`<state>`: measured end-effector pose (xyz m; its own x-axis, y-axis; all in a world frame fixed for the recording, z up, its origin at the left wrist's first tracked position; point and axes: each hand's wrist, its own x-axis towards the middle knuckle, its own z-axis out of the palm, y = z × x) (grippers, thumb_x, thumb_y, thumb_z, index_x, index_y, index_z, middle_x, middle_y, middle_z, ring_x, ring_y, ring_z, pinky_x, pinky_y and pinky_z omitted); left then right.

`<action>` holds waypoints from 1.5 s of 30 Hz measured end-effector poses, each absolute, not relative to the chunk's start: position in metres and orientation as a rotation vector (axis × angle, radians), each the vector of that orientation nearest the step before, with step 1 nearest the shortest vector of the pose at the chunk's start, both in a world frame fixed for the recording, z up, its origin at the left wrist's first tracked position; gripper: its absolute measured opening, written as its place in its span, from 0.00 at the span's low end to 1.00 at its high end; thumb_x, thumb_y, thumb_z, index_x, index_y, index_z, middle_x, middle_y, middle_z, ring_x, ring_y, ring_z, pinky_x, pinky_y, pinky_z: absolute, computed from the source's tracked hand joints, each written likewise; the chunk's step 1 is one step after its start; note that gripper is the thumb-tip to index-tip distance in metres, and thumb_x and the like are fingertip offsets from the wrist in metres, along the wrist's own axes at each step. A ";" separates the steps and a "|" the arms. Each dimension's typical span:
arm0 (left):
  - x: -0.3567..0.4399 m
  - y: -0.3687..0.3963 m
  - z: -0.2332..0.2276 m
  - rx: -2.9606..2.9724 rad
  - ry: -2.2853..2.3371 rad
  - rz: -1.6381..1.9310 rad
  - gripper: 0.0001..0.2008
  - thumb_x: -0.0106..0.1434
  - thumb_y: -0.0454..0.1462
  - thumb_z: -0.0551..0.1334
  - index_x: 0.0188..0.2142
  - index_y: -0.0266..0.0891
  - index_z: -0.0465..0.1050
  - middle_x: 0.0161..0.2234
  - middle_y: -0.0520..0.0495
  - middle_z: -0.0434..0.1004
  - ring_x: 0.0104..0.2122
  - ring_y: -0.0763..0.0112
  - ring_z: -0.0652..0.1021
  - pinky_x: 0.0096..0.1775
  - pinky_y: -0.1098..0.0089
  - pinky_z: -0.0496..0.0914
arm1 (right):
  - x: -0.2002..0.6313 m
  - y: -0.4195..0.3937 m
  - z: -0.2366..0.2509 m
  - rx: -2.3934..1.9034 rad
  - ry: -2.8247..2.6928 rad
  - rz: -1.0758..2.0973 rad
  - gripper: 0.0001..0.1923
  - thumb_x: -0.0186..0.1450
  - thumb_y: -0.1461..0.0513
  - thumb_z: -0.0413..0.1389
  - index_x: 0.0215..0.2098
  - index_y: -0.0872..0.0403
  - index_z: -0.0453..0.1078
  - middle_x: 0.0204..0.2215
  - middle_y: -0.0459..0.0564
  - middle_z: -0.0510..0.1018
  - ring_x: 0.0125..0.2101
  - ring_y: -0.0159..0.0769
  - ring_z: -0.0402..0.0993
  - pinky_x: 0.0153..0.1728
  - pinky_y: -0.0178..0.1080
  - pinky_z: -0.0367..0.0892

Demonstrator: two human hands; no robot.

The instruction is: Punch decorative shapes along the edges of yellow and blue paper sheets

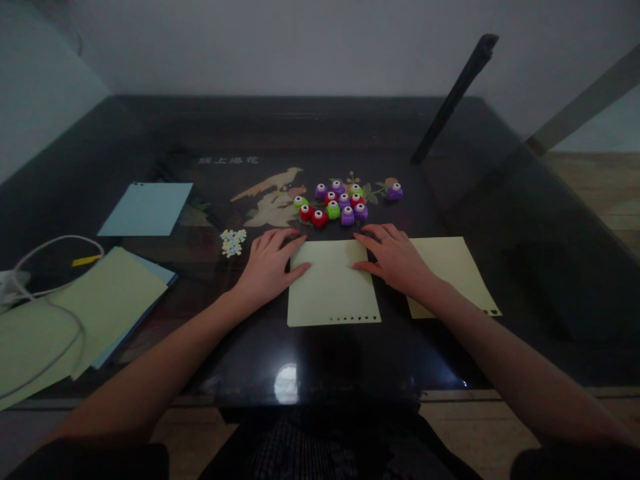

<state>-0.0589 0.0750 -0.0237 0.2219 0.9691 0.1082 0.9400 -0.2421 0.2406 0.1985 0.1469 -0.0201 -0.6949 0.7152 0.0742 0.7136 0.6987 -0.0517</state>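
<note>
Pale yellow sheet flat at the glass tabletop's near edge, middle | left hand flat, fingers spread, on its far-left corner | right hand flat, open, on its far-right corner (ring visible) | small punches clustered just beyond | second yellow sheet beside the right hand.

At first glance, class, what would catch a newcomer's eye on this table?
Probably the cluster of small punches in purple, red and green, bright on the dark glossy table. Just in front, the left hand and right hand lie flat on the top corners of a pale yellow sheet.
</note>
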 end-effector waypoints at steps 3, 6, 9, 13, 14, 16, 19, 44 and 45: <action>-0.059 0.075 -0.023 2.364 1.847 0.379 0.24 0.64 0.46 0.59 0.57 0.39 0.67 0.56 0.39 0.69 0.55 0.50 0.66 0.53 0.52 0.60 | 0.198 0.145 -0.019 -1.196 -2.814 0.044 0.29 0.65 0.50 0.54 0.59 0.60 0.66 0.55 0.62 0.69 0.53 0.55 0.63 0.48 0.52 0.64; -0.058 0.075 -0.023 2.374 1.843 0.405 0.23 0.64 0.45 0.60 0.56 0.40 0.68 0.55 0.40 0.70 0.54 0.51 0.67 0.53 0.53 0.60 | 0.197 0.144 -0.018 -1.199 -2.814 0.034 0.30 0.65 0.51 0.56 0.59 0.61 0.66 0.55 0.62 0.70 0.53 0.55 0.64 0.48 0.52 0.64; -0.058 0.074 -0.022 2.397 1.844 0.427 0.23 0.63 0.45 0.60 0.55 0.39 0.68 0.54 0.41 0.71 0.53 0.52 0.68 0.53 0.54 0.60 | 0.198 0.144 -0.018 -1.178 -2.802 0.010 0.29 0.64 0.51 0.57 0.58 0.61 0.66 0.54 0.61 0.71 0.52 0.54 0.65 0.48 0.51 0.65; -0.056 0.073 -0.020 2.412 1.830 0.465 0.19 0.63 0.44 0.61 0.52 0.39 0.69 0.51 0.41 0.73 0.51 0.53 0.70 0.50 0.57 0.62 | 0.200 0.144 -0.015 -1.101 -2.733 0.035 0.25 0.61 0.52 0.60 0.52 0.57 0.70 0.51 0.57 0.73 0.49 0.51 0.67 0.46 0.48 0.65; -0.056 0.073 -0.020 2.406 1.817 0.475 0.18 0.63 0.43 0.62 0.50 0.39 0.69 0.49 0.41 0.74 0.50 0.54 0.71 0.49 0.57 0.62 | 0.200 0.144 -0.015 -1.086 -2.714 0.048 0.24 0.60 0.52 0.61 0.50 0.57 0.71 0.49 0.57 0.74 0.48 0.50 0.67 0.46 0.48 0.65; -0.056 0.074 -0.021 2.384 1.791 0.494 0.15 0.62 0.41 0.62 0.48 0.39 0.69 0.46 0.42 0.75 0.48 0.56 0.73 0.48 0.58 0.63 | 0.200 0.145 -0.013 -1.074 -2.684 0.078 0.20 0.59 0.54 0.63 0.45 0.57 0.72 0.46 0.56 0.74 0.46 0.49 0.68 0.45 0.47 0.64; -0.056 0.075 -0.023 2.348 1.769 0.530 0.12 0.62 0.39 0.62 0.46 0.40 0.69 0.43 0.44 0.77 0.45 0.58 0.75 0.48 0.59 0.63 | 0.199 0.146 -0.014 -1.081 -2.656 0.142 0.18 0.58 0.55 0.64 0.41 0.58 0.71 0.42 0.56 0.73 0.43 0.48 0.67 0.44 0.46 0.64; -0.057 0.076 -0.016 0.966 1.211 1.034 0.16 0.54 0.43 0.69 0.36 0.38 0.67 0.23 0.57 0.69 0.17 0.81 0.66 0.15 0.80 0.55 | 0.204 0.141 0.006 -1.259 -1.527 1.967 0.17 0.54 0.56 0.65 0.39 0.56 0.73 0.36 0.53 0.83 0.33 0.40 0.80 0.37 0.44 0.73; -0.057 0.076 -0.018 0.967 1.212 1.013 0.16 0.55 0.44 0.68 0.36 0.37 0.68 0.23 0.56 0.69 0.17 0.82 0.66 0.15 0.80 0.54 | 0.204 0.141 0.006 -1.265 -1.524 1.964 0.17 0.54 0.57 0.65 0.39 0.56 0.73 0.36 0.54 0.83 0.33 0.40 0.80 0.36 0.43 0.73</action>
